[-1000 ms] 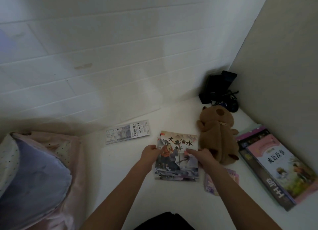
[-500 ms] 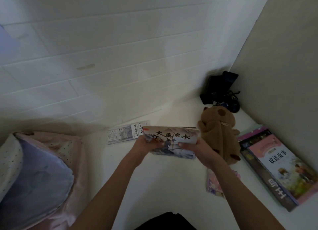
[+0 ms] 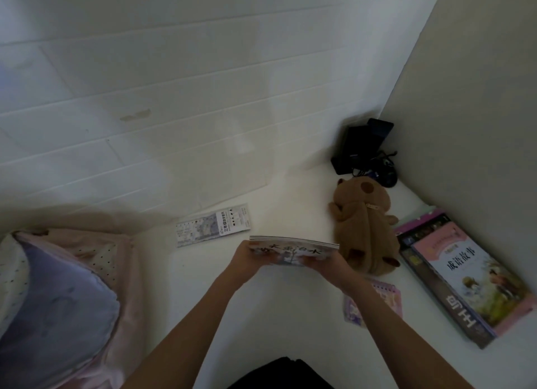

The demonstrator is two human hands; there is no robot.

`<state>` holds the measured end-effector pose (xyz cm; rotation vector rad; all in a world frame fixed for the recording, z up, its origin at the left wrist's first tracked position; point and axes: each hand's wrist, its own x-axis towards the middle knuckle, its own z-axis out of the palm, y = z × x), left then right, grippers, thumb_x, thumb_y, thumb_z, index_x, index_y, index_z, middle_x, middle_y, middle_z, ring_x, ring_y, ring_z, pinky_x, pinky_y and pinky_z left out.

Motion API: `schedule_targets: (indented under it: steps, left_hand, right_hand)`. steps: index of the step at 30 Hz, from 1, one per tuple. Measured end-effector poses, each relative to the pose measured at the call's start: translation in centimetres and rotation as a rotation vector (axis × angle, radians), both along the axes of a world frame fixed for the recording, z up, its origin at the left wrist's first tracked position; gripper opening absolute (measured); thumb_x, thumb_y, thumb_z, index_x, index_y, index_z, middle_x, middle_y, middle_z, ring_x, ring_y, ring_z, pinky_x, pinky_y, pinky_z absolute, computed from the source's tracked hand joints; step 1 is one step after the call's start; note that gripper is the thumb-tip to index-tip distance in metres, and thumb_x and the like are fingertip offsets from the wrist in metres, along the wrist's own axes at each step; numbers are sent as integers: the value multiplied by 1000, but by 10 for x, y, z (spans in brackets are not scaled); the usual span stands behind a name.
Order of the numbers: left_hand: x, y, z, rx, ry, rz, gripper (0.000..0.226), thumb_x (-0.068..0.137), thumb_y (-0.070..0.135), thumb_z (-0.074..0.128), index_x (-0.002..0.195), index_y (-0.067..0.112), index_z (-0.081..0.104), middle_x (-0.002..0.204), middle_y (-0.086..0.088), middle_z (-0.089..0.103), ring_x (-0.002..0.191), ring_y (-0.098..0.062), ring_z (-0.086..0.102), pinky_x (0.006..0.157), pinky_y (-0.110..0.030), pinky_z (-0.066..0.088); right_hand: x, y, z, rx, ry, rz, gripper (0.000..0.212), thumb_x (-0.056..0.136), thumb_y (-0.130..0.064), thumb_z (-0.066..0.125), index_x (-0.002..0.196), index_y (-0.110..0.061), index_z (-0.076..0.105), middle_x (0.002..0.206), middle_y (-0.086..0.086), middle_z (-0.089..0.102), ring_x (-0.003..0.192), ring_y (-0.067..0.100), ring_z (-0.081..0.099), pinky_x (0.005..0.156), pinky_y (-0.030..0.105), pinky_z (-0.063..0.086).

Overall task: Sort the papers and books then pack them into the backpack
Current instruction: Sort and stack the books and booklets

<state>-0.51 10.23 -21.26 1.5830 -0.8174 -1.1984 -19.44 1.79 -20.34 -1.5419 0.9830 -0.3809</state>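
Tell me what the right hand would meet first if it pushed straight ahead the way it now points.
Probably the brown plush toy. The right hand grips the picture book close beside it, pointing toward the wall. Depth is unclear, so it might slip past on the toy's left.

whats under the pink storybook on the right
The pink storybook lies on a larger dark book, with a purple-edged one showing behind. How many more books it covers cannot be seen.
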Motion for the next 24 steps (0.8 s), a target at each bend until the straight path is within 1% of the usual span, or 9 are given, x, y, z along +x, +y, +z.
schedule_targets:
  steps: [3,5,7,10,12,15,16,20,24]
  left_hand:
    - [-2,-7,3,30,-21,39,34,67,2,82,99,0,71,93,-10,74,87,-20,71,75,-39,59]
    - [-5,-13,9,74,-47,23,30,64,17,86,90,9,74,88,-7,75,85,-19,72,80,-36,59]
    - [-13,-19,17,115,-70,32,16,66,21,85,67,20,69,64,9,70,64,-5,67,64,-21,55]
    - [-32,-27,27,123,-62,75,46,74,14,79,45,21,43,32,11,44,34,3,41,42,-11,33]
    - [-45,-34,29,123,-35,101,41,74,12,78,47,19,48,34,11,50,36,4,47,41,-9,36]
    - [-72,-48,38,134,-2,94,26,74,16,78,57,16,59,50,6,60,53,-9,56,51,-17,45]
    - [-85,-52,42,130,19,69,22,75,15,77,61,16,61,56,3,62,56,-11,56,55,-19,46]
    - [-147,-68,63,145,204,-92,8,82,21,70,87,17,66,78,1,68,69,-11,64,57,-19,53]
    - [-204,-85,70,164,343,-326,10,90,12,59,96,16,66,86,-4,71,72,-14,69,73,-31,58]
  right_hand:
    - [0,-4,-3,-44,13,-38,18,81,-8,72,87,-25,72,96,0,72,85,6,66,80,28,53]
    - [-1,-7,-3,-14,-13,-102,15,80,-4,71,93,-13,70,98,10,70,82,11,66,78,29,54]
    - [-6,-9,1,8,-20,-186,22,79,-1,71,100,-2,67,98,13,69,81,12,66,68,16,52]
    - [-15,-14,13,37,-51,-306,41,76,-6,75,114,-6,61,102,6,69,90,18,66,68,18,53]
    - [-23,-17,24,21,-118,-372,49,76,-12,76,119,-13,53,106,1,66,95,15,65,77,24,55]
    - [-39,-25,42,-108,-129,-533,36,83,-19,70,112,-12,49,97,-3,63,88,11,62,69,12,52]
    - [-46,-28,46,-192,-70,-584,34,86,-23,67,112,-11,49,96,-3,61,87,12,61,70,15,51]
    - [-98,-52,50,-433,250,-702,51,84,-39,62,127,-18,44,117,12,59,106,32,56,88,49,49]
    - [-173,-79,63,-475,571,-723,51,84,-31,65,128,-16,46,126,18,54,120,37,45,100,49,37]
